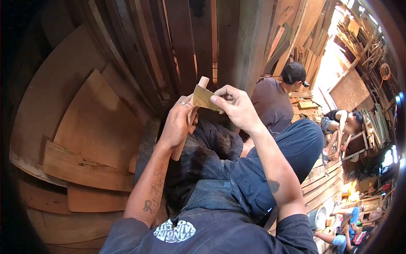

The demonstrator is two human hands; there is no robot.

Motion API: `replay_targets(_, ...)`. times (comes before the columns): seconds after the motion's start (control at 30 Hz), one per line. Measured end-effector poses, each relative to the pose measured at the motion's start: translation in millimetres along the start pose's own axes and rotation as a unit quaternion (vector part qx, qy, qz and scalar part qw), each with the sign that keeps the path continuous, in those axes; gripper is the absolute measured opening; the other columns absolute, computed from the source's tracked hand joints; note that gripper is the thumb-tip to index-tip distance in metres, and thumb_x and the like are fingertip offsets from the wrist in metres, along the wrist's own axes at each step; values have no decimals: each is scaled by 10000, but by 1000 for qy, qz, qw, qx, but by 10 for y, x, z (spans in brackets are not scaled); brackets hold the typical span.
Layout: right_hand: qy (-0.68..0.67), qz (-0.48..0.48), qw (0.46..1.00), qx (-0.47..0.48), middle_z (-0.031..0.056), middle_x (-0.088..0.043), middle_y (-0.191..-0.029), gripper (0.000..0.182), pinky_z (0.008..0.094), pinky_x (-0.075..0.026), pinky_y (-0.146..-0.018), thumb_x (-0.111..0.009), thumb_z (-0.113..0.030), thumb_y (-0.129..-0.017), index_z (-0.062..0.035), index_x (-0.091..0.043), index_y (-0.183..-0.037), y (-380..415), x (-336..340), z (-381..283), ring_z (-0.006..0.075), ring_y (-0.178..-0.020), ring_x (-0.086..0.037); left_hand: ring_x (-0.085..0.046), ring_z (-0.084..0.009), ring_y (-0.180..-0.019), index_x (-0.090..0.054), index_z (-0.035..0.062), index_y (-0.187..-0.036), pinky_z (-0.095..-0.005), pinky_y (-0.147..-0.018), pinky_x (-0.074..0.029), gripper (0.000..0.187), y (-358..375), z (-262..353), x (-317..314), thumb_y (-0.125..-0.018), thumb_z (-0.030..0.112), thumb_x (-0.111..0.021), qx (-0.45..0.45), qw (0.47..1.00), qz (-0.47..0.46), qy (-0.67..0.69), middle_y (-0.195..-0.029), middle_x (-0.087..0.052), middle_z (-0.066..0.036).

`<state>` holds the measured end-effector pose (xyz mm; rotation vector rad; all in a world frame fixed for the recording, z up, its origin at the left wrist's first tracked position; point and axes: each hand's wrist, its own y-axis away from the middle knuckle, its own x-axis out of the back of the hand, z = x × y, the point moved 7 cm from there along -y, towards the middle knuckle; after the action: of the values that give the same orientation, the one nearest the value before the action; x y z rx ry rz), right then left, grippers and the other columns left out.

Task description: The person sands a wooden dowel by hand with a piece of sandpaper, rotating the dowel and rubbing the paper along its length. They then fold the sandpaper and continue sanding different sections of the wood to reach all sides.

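Observation:
My left hand [177,125] is wrapped round a smooth, pale wooden stick [204,81] with a rounded top end. The stick stands tilted, its lower end [176,153] coming out below my palm. Between the thumb and fingers of my right hand [237,106] is a piece of sandpaper [203,100], yellow-brown with faint dark marks on its back. The sandpaper lies against the stick just above my left hand and covers part of it. Both hands are above my lap, over dark trousers [270,148].
Large wooden boards [93,127] lean on my left, and upright planks [228,46] stand in front. A person in a dark cap [294,74] sits close at the front right. Another person [338,127] bends forward farther right, near stacked wood. More people [353,237] are at the lower right.

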<state>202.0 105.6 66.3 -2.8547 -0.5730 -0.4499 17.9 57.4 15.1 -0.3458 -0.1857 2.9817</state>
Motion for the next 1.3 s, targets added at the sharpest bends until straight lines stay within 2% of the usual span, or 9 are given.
replay_targets(0.13,83,43,995,35,15,-687,-1011,197,268,-508,-711,-629,-216,-1161,-43,-648,-1252,19,-61,6,71,-819,-586,-554,-127,-764,-628,-1,-1339,-321,-657,-497,393,-22,-61,37,-1104,247,-435,10,1000,-19,-9,-942,-616,-58)
replay_targets(0.2,60,81,995,16,25,-681,-1055,200,277,-512,-706,-587,-224,-1175,-50,-627,-1264,13,-27,48,73,-869,-594,-562,-135,-771,-625,-7,-1365,-330,-686,-509,400,-32,-94,55,-1083,211,-446,10,999,-8,-42,-951,-620,-54)
replay_targets(0.23,55,116,992,15,197,-722,-1063,269,415,-557,-932,-617,-247,-1161,11,-604,-1240,35,18,-3,252,-1012,-710,-566,-138,-775,-624,-10,-1379,-334,-701,-515,406,-41,-94,58,-1073,194,-451,9,998,-3,-60,-956,-622,-51)
replay_targets(0.4,118,128,973,154,238,-711,-1156,363,476,-564,-962,-630,-295,-1167,-31,-465,-1353,104,-152,-155,380,-1106,-752,-622,-139,-837,-558,-12,-1548,-316,-725,-536,475,-22,20,-32,-1107,148,-478,-17,1000,-3,-23,-988,-645,-51)
replay_targets(0.57,202,157,935,245,214,-671,-1264,374,524,-579,-964,-703,-285,-1118,-79,-541,-1385,139,-189,-217,449,-1122,-722,-650,-117,-850,-530,47,-1644,-286,-718,-553,495,31,118,-75,-1158,141,-519,-37,999,-4,1,-1030,-657,-40)
replay_targets(0.73,261,136,906,303,206,-657,-1253,410,543,-594,-941,-739,-264,-1084,-99,-576,-1423,245,-317,-354,466,-1120,-703,-632,-94,-809,-564,30,-1596,-254,-674,-515,457,17,92,-8,-1150,127,-535,-20,999,17,29,-973,-656,-34)
replay_targets(0.93,264,114,904,316,201,-677,-1239,478,518,-614,-931,-740,-211,-1071,-117,-578,-1511,189,-298,-344,452,-1099,-723,-608,-135,-823,-656,-8,-1342,-312,-751,-503,332,-19,33,47,-1098,165,-513,-3,998,-19,57,-958,-652,-42)
replay_targets(1.1,273,102,905,310,202,-697,-1268,555,508,-615,-947,-769,-215,-1045,-146,-596,-1568,186,-311,-337,438,-1130,-724,-609,-151,-866,-627,-16,-1471,-336,-783,-521,435,-32,54,57,-1103,170,-489,-13,1000,-11,-8,-1007,-648,-56)
replay_targets(1.3,277,123,901,312,191,-699,-1257,516,517,-558,-1082,-815,-256,-1012,-78,-636,-1462,210,-286,-415,413,-1242,-686,-625,-144,-946,-589,-28,-1580,-322,-774,-563,509,-27,47,-6,-1101,103,-474,-13,998,-42,34,-1145,-560,-61)
